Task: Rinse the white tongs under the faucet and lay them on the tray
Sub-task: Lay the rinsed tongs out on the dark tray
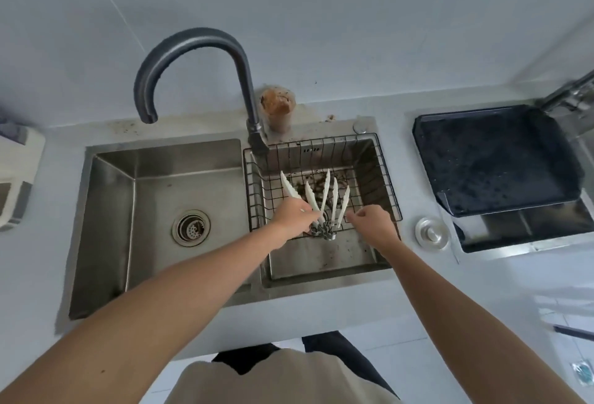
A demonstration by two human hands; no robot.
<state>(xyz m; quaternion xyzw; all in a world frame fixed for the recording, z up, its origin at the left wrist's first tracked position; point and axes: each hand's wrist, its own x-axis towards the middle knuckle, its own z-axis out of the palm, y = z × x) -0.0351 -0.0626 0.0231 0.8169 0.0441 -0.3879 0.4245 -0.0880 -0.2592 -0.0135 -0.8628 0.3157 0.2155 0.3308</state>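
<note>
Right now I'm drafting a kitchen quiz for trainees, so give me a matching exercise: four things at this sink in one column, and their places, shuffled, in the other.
Things:
1. white tongs
2. black tray
3. drain strainer
4. brown-stained cup

Places:
A. on the counter right of the sink
B. over the wire basket, held by the left hand
C. behind the sink, beside the faucet base
D. in the floor of the left basin

Pairs: 1-B, 2-A, 3-D, 4-C

counter (pixel 401 275) | double sink (pixel 160 178) | black tray (pixel 495 159) | sink plug (pixel 432 232)
</note>
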